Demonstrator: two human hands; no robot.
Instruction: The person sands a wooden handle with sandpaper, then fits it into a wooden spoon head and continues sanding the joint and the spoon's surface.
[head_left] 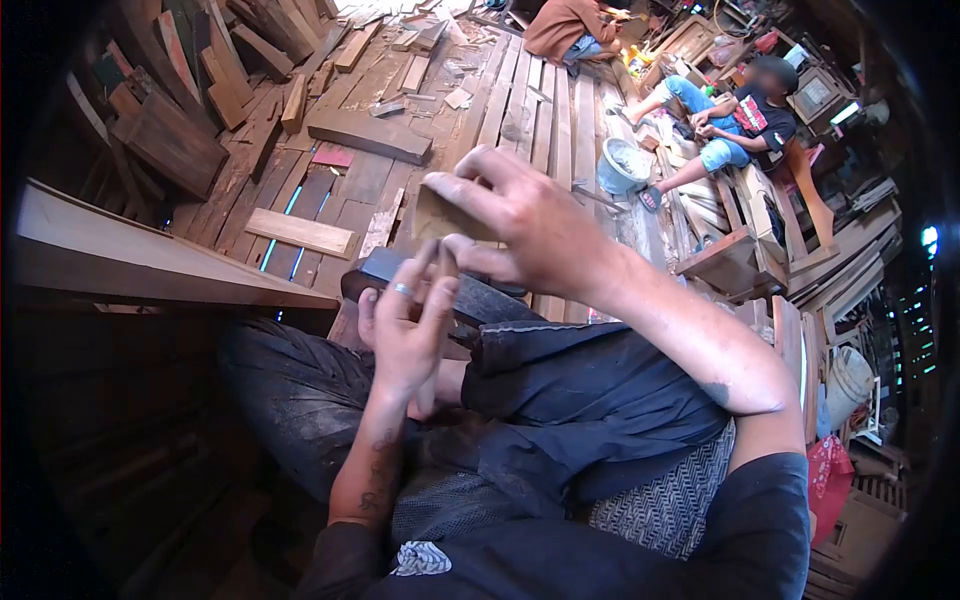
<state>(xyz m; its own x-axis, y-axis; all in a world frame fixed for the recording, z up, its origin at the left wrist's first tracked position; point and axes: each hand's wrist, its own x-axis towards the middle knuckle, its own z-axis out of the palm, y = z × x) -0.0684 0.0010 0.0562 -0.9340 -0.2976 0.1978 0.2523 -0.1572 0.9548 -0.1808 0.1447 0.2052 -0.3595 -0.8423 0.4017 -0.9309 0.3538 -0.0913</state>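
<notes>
Between my hands, over my crossed legs, is a brown sheet (pixel 440 217) that looks like sandpaper. My right hand (pixel 525 215) comes in from the right and grips it from above, fingers bent over its upper part. Below it, my left hand (pixel 412 325), with a ring on one finger, has its fingers closed at the sheet's lower edge, where a small brown fold shows. Part of the sheet is hidden by my fingers. Just behind my left hand sits a dark block (pixel 378 268), overlapped by it in this view.
Planks and offcuts lie on the slatted wooden floor (pixel 375 180), a thick plank (pixel 370 135) among them. A long board (pixel 170 245) runs along my left. Near a grey bucket (pixel 622 165) sits a person (pixel 750 115); another person (pixel 570 30) crouches farther back.
</notes>
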